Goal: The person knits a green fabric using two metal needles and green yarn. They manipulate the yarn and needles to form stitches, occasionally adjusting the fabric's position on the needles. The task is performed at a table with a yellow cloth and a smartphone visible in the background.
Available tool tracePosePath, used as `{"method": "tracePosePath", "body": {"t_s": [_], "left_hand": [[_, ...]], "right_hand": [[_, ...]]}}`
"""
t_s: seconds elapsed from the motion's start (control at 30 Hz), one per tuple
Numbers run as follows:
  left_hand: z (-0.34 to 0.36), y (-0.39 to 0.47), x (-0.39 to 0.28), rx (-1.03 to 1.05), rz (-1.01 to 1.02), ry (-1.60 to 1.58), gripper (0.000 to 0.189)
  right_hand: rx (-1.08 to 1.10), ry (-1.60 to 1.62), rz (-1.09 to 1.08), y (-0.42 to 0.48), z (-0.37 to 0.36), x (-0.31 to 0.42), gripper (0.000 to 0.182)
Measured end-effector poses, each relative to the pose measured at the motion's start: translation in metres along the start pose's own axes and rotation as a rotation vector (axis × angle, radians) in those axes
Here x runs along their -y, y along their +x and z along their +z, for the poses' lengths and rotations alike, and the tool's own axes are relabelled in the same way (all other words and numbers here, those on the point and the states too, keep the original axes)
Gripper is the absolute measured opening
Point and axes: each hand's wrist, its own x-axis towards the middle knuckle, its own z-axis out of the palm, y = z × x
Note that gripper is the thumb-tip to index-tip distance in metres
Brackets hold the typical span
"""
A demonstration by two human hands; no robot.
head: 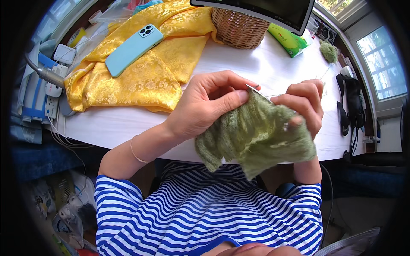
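A piece of fuzzy green knitting (259, 137) hangs between both hands over the table's front edge, its lower corners drooping. My left hand (208, 102) pinches its upper edge between thumb and fingers, close to a metal knitting needle tip (251, 87). On the other side my right hand (304, 99) has its fingers curled at the needle and the knitting's upper right edge; the fabric partly covers it. Another needle tip shows dark near the left fingertips, but most of the needles is hidden. A ball of green yarn (328, 52) lies at the table's right rear, with a thin strand running from it.
Yellow brocade cloth (153, 73) covers the table's left part, with a light-blue phone (134, 51) on top. Behind stand a wicker basket (240, 30), a tablet-like screen (272, 12) and a green tissue pack (286, 40). Black straps (352, 99) lie right; power strips (53, 105) left.
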Motion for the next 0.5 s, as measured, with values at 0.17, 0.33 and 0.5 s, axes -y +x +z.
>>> {"method": "tracePosePath", "body": {"t_s": [0.17, 0.33, 0.5], "left_hand": [[0.006, -0.004, 0.010, 0.067, -0.030, 0.191, 0.016], [0.008, -0.004, 0.006, 0.120, -0.118, 0.261, 0.014], [-0.003, -0.002, 0.009, 0.061, -0.069, 0.013, 0.017]], "right_hand": [[0.311, 0.069, 0.041, 0.014, 0.005, -0.006, 0.083], [0.303, 0.169, -0.009, 0.009, 0.012, -0.006, 0.084], [0.089, -0.090, -0.080, 0.003, -0.007, -0.004, 0.052]]}}
